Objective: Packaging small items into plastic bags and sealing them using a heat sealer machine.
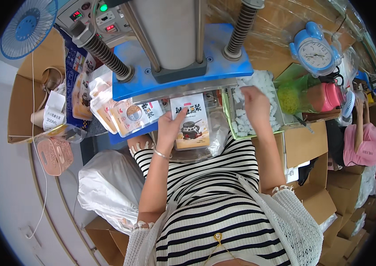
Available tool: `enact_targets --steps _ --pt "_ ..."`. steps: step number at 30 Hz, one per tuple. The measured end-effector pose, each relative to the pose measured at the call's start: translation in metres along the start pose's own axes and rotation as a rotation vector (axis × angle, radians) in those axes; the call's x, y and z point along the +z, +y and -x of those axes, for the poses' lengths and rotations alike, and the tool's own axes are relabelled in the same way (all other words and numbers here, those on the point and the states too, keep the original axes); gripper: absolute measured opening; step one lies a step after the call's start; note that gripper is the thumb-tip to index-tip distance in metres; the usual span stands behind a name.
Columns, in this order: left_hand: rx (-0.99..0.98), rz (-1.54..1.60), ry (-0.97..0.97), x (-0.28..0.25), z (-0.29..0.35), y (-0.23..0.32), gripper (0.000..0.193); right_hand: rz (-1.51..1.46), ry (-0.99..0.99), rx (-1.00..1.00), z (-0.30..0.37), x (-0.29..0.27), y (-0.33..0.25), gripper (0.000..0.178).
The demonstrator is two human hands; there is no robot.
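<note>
Holding pouch [191,122] btwn left fingers [174,116]; right hand [255,101] over white packets [246,116]

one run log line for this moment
left hand: holds printed pouch under blue press | right hand: in green tray of white packets

My left hand [169,126] grips a clear pouch [191,122] by its left edge, printed card inside, just under the blue press plate [183,66]. My right hand [255,101] reaches into the green tray [226,111] of small white packets [263,82], fingers spread; whether I've pinched one, I can't quite see. More filled pouches [121,113] lie at the plate's left corner.
</note>
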State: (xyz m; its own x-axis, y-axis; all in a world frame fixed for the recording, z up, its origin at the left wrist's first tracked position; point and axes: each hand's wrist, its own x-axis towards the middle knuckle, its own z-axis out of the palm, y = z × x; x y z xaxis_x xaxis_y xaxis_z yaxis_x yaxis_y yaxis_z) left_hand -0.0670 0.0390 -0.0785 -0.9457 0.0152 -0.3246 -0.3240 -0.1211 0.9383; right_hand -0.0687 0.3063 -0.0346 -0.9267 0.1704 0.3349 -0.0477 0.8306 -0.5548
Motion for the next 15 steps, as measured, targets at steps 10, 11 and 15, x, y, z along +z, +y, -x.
enact_targets --steps 10,11,15 --pt "0.809 -1.348 0.478 -0.048 0.05 -0.019 0.039 0.369 -0.1 -0.049 0.007 0.024 0.002 0.026" --pt "0.826 -1.26 0.461 -0.048 0.055 -0.021 0.038 0.332 -0.035 -0.106 0.007 0.022 0.002 0.025" --pt "0.793 -1.236 0.44 -0.065 0.039 -0.011 0.031 0.085 0.057 -0.059 0.012 0.013 -0.005 0.023"
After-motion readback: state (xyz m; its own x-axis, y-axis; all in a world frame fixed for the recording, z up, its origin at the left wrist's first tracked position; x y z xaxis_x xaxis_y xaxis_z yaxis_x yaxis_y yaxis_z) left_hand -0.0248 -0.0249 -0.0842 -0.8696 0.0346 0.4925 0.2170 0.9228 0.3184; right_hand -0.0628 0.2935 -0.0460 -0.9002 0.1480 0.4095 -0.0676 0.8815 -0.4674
